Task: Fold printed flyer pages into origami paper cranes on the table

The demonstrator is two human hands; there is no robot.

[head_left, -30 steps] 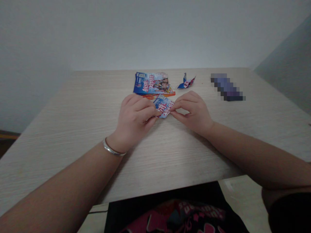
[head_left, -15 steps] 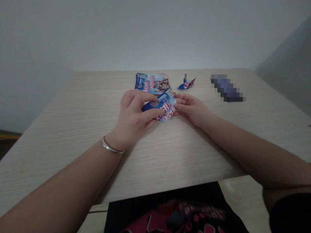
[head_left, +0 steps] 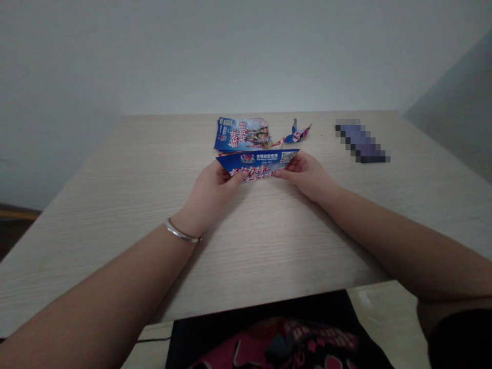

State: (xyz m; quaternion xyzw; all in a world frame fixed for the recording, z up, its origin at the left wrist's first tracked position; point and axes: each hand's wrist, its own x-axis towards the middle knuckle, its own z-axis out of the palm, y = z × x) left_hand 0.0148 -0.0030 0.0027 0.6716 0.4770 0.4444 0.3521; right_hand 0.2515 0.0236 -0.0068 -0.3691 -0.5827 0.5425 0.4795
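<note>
Since the earlier frames the small folded packet has been opened out: the blue printed leaflet (head_left: 257, 163) now spreads as a wide, shallow strip between the two hands, which have drawn apart to its ends. A second ago they met over a compact fold.

The left hand (head_left: 212, 190) holds the strip's left part. Its thumb lies along the lower edge on the near side and its fingers are curled behind the paper, so the hand is half closed in a light pinch. The right hand (head_left: 309, 175) grips the right end in the same way, with fingertips on the paper's lower right corner and the palm turned partly inward. The leaflet is held just above the table (head_left: 115, 205), or perhaps rests on it along the lower edge; the angle does not settle which. Its upper band is blue with white characters, a round logo and a small square code, and red and white lettering runs along the bottom.

Just beyond the leaflet lies a stack of like printed leaflets (head_left: 241, 134), flat on the table. To the right of the stack, and apart from it, sits a small folded paper figure (head_left: 296, 134) with raised points. Further right lies a dark, pixelated oblong object (head_left: 362, 146). A silver bangle (head_left: 180, 234) circles the left wrist. At the near edge, below the tabletop, shows dark clothing with a pink print (head_left: 277, 343).
</note>
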